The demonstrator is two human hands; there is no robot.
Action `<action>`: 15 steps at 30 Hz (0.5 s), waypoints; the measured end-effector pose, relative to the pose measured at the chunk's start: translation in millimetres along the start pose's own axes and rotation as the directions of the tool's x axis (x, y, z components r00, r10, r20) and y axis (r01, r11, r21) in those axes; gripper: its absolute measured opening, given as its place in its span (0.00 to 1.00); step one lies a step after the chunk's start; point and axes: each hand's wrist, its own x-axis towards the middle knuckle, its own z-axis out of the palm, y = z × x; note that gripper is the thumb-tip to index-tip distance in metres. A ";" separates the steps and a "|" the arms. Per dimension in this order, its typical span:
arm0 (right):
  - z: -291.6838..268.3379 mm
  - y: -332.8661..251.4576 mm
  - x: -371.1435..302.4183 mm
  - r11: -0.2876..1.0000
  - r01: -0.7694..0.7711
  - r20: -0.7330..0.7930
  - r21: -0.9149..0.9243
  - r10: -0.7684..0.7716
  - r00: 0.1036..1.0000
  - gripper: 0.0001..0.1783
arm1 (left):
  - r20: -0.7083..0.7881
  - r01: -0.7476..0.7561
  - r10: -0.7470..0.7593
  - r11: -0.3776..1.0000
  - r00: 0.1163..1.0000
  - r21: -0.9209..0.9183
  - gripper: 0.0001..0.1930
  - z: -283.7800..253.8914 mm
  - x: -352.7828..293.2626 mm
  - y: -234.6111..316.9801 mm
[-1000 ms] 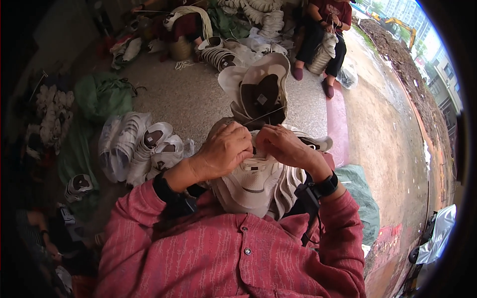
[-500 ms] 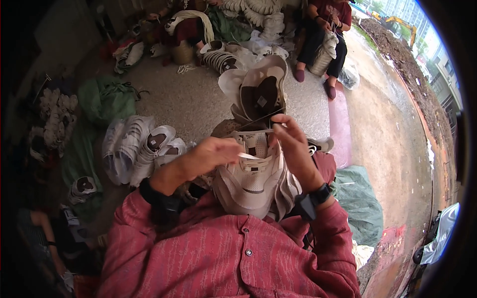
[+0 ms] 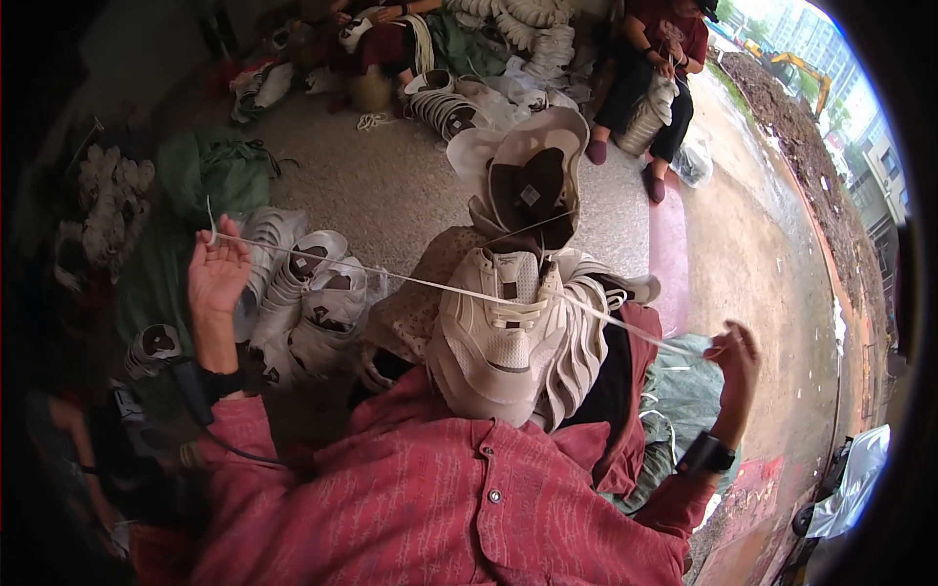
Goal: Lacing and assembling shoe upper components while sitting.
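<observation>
A cream-white sneaker upper (image 3: 486,354) lies toe toward me on my lap, atop a fanned stack of similar uppers (image 3: 575,344). A white shoelace (image 3: 430,283) runs through its front eyelets and stretches out to both sides. Far out to the left, my left hand (image 3: 220,273) pinches one side of the lace at its fingertips, palm facing up, with a short end sticking up beyond them. Out to the right and lower, my right hand (image 3: 737,363) grips the other side between its fingers. Beyond the upper stand more uppers with dark brown linings (image 3: 531,186).
Rows of stacked uppers (image 3: 311,303) sit on the floor at left beside a green sack (image 3: 210,181). A green cloth (image 3: 684,405) lies to my right. Two seated people (image 3: 657,59) (image 3: 376,39) handle uppers and laces farther off. Another person's arm (image 3: 83,444) shows at lower left.
My hands have moved from close over the upper to far apart on either side. The lace is now drawn out long between them through the eyelets.
</observation>
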 end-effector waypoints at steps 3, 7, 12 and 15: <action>-14.1 58.0 18.7 0.489 0.175 0.012 -0.855 -0.318 0.948 0.14 | -0.079 -0.076 0.075 0.997 0.994 0.000 0.10 -4.1 5.1 16.6; 105.3 9.5 -11.1 0.919 0.308 0.321 -0.246 -0.222 0.921 0.10 | -0.149 -0.318 0.298 0.939 0.943 -0.132 0.17 -18.5 10.9 52.4; 210.1 -27.2 -51.3 0.897 0.411 0.688 -0.161 -0.197 0.699 0.09 | 0.193 -0.314 0.308 0.949 0.932 0.001 0.21 18.2 -19.9 29.9; 240.2 -30.5 -58.3 0.841 0.460 0.749 -0.286 -0.103 0.654 0.10 | 0.352 -0.406 0.254 0.779 0.901 0.478 0.18 42.8 -31.8 -14.1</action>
